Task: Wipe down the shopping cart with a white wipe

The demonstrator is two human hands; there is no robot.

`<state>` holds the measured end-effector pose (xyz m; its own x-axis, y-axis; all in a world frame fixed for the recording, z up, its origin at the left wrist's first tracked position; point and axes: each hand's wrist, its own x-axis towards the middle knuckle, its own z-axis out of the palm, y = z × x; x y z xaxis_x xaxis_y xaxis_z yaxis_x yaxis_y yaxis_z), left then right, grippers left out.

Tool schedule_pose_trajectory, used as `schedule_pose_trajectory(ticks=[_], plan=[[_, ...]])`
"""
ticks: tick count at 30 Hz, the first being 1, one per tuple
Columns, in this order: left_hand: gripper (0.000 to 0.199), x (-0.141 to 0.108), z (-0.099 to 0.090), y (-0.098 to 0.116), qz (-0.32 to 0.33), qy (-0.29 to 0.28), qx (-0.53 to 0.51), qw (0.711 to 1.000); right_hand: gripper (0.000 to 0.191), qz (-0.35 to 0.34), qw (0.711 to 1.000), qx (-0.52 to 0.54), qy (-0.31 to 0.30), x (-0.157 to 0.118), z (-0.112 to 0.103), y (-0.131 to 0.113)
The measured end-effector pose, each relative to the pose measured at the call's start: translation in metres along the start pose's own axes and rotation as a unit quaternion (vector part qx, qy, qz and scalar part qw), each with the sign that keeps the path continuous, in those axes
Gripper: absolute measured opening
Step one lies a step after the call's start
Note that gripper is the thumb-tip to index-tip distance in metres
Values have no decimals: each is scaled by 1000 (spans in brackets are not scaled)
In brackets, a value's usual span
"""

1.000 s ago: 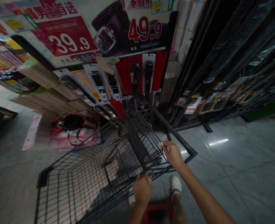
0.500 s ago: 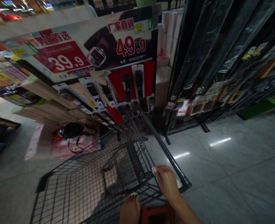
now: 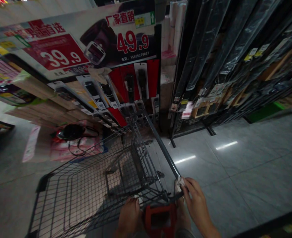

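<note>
A grey wire shopping cart (image 3: 74, 195) stands in front of me, its basket to the left and its handle bar (image 3: 161, 142) slanting away to the upper right. My right hand (image 3: 194, 195) is closed on a crumpled white tissue (image 3: 179, 182) and presses it against the near end of the handle bar. Low by the basket's near side, my left hand (image 3: 130, 213) is closed on a small white piece (image 3: 138, 197), perhaps tissue too; its fingers are partly hidden. Between my hands sits a red-orange plastic frame (image 3: 160, 219), and my legs show beside it.
Packaged belts (image 3: 142, 81) hang beneath a large price sign (image 3: 98, 43) at the cart's far end. Long plastic-wrapped goods (image 3: 205, 49) stand in a rack on the right. Pink packs (image 3: 74, 148) with a black bag (image 3: 74, 131) lie left of the cart on the grey floor (image 3: 225, 178).
My right hand has moved right, from beside the basket's rim onto the handle bar's end, with the tissue. The left hand has shifted slightly left and up, and the view has shifted a little.
</note>
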<state>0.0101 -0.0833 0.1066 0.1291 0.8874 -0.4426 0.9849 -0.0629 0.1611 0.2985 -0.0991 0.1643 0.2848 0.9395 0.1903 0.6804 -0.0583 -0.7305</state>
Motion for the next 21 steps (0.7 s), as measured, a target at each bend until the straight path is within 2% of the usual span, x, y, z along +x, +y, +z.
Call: schedule_pose_trajectory(ticks=[5, 9, 12, 16, 18, 21], plan=[[45, 1, -4, 1, 18, -38, -35, 999, 22, 9, 999, 30, -16, 38, 13, -5], [37, 5, -12, 5, 0, -27, -62, 998, 22, 10, 998, 44, -35, 78, 23, -7], [38, 13, -24, 21, -16, -6, -89, 996, 22, 7, 998, 42, -54, 95, 25, -6], [40, 29, -42, 64, -5, 5, -128, 992, 22, -9, 998, 2, -63, 89, 19, -4], [40, 36, -50, 88, 0, 1, -142, 990, 21, -23, 998, -24, -57, 75, 11, -2], [41, 41, -57, 114, -28, -14, -150, 988, 21, -56, 996, -53, -41, 46, -3, 4]])
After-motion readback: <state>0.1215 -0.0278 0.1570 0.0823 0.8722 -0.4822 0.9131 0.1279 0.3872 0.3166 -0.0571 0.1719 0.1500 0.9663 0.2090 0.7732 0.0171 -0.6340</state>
